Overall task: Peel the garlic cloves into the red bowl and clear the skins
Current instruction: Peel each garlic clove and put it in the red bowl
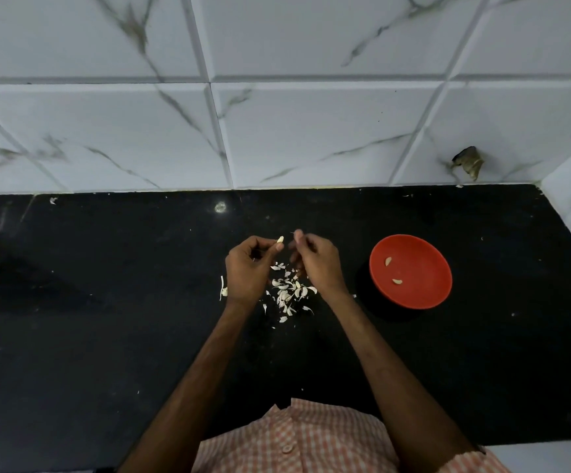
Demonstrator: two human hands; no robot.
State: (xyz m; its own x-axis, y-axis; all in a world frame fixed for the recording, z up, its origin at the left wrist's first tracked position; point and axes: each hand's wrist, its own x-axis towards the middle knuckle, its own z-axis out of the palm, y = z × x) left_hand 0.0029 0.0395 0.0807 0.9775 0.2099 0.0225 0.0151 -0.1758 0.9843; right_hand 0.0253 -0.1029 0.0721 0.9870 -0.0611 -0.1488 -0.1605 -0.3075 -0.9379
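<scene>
Garlic clove (280,239) is pinched at your left hand's (248,268) fingertips, long axis tilted toward your right hand (316,264), whose curled fingers seem to pinch a sliver of skin (293,232). The red bowl (413,297) lies rightward, nearer the right hand, across open tabletop (357,254). The skins (289,291) lie beneath.

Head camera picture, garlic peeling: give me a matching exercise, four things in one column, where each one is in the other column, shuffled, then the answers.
1 single garlic clove
2 red bowl
3 garlic skins
4 two peeled cloves

A inside the bowl
B pinched by fingertips of the left hand
C scattered on the counter between the wrists
D on the counter, right of the right hand

Pairs: 1-B, 2-D, 3-C, 4-A
</scene>
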